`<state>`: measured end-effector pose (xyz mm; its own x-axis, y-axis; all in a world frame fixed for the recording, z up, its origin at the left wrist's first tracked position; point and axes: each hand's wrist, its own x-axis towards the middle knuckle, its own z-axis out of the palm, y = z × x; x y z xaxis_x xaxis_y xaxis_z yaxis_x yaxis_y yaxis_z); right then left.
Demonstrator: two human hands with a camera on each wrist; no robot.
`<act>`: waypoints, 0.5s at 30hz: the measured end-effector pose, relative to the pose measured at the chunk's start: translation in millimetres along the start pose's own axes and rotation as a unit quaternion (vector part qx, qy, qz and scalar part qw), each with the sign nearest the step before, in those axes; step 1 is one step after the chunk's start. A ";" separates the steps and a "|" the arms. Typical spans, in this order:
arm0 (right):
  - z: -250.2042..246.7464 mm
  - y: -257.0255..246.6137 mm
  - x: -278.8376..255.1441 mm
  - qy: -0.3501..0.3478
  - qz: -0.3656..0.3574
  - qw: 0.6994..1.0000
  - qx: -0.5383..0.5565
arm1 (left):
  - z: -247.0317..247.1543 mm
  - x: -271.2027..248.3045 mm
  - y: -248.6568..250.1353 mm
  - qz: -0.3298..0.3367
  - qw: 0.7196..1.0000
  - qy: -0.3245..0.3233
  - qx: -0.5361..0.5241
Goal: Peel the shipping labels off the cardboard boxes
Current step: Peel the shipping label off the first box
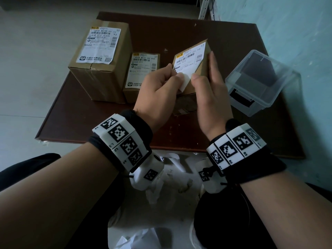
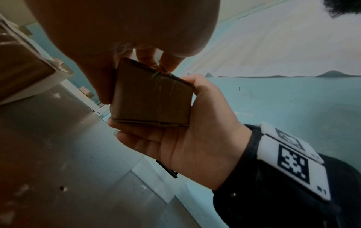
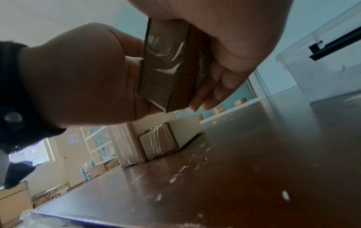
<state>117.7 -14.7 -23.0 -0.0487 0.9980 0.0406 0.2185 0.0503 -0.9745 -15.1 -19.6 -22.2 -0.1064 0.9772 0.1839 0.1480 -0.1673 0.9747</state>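
Observation:
A small cardboard box (image 1: pixel 202 67) is held tilted above the brown table (image 1: pixel 179 29). My right hand (image 1: pixel 212 87) grips it, thumb on top and fingers along its right side. The box's white shipping label (image 1: pixel 188 60) has its near corner (image 1: pixel 183 82) lifted, and my left hand (image 1: pixel 167 77) pinches that corner. The left wrist view shows the box's taped underside (image 2: pixel 152 98) resting in my right hand (image 2: pixel 195 138). In the right wrist view the box (image 3: pixel 168 69) sits between both hands.
A large box (image 1: pixel 100 78) and a medium box (image 1: pixel 133 94), both with labels on top, stand at the table's left. A clear plastic container (image 1: pixel 260 81) sits at the right. A white bag of paper scraps (image 1: pixel 161 194) lies below the table's near edge.

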 end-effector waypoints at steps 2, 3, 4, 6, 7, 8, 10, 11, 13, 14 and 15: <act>0.4 0.3 -0.2 0.002 0.004 1.000 0.008 | 0.2 -0.6 1.6 -0.002 1.000 -0.007 0.011; 0.6 0.5 -0.1 0.004 0.006 1.000 0.011 | 0.3 -0.8 2.8 -0.004 1.000 -0.008 0.015; 0.8 0.7 0.0 0.003 0.007 1.000 0.014 | 0.3 -1.0 3.8 -0.004 1.000 -0.009 0.018; 1.2 1.7 1.1 0.002 0.009 1.000 0.018 | 0.4 -1.1 3.7 -0.010 1.000 -0.011 0.019; 1.5 2.3 1.5 0.003 0.011 1.000 0.021 | 0.6 -1.0 3.3 -0.017 1.000 -0.010 0.016; 1.7 2.7 1.8 0.003 0.013 1.000 0.026 | 0.3 -1.0 2.8 -0.024 1.000 -0.011 0.011; 1.9 2.8 2.3 0.006 0.018 0.999 0.036 | -0.4 -1.6 3.4 -0.036 0.999 -0.013 -0.006; 2.0 2.8 2.5 0.008 0.021 0.999 0.041 | -0.6 -1.8 4.1 -0.040 0.999 -0.013 -0.010; 2.1 2.5 2.4 0.009 0.022 0.998 0.053 | -1.2 -2.4 6.0 -0.042 0.999 -0.013 -0.006; 2.0 2.3 2.4 0.010 0.020 0.998 0.055 | -1.5 -2.5 7.0 -0.043 0.999 -0.011 -0.001; 2.1 2.1 2.7 0.010 0.018 0.998 0.055 | -2.0 -2.6 8.0 -0.045 0.999 -0.008 0.003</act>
<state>116.0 -12.0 -25.4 -0.0224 0.9997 0.0077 0.1110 0.0102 -0.9938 -15.5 -23.8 -14.6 -0.1036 0.9902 0.0932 0.1445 -0.0778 0.9865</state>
